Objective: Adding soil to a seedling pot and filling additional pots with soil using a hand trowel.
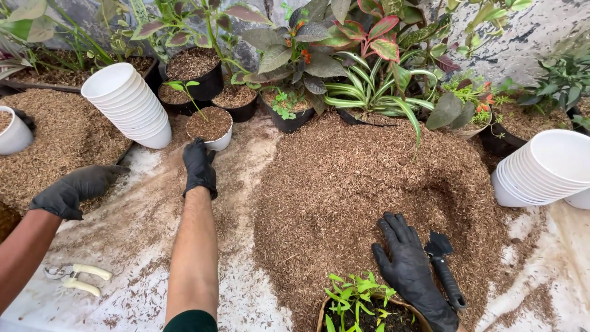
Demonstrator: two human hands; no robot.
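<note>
Left hand (200, 167): gloved fingers laid against the near wall of a small white pot (221, 142); whether they clasp it cannot be told. Right hand (409, 267): fingers spread wide and flat on the husk heap (344, 184), holding nothing, just beside a black trowel (444, 270). The pot stands at the heap's left edge, filled with husk mix and carrying a seedling (184, 89). By appearance, one pot is done. Two stacks of empty white pots (126, 104) (547, 169) and a clump of green seedlings (356, 298) remain unused. A co-worker's gloved hand (77, 190) rests on a second husk pile; pruning shears (77, 278) lie near. The floor (246, 295) is pale and husk-strewn. Foliage plants (369, 55) line a mottled wall (528, 43).
</note>
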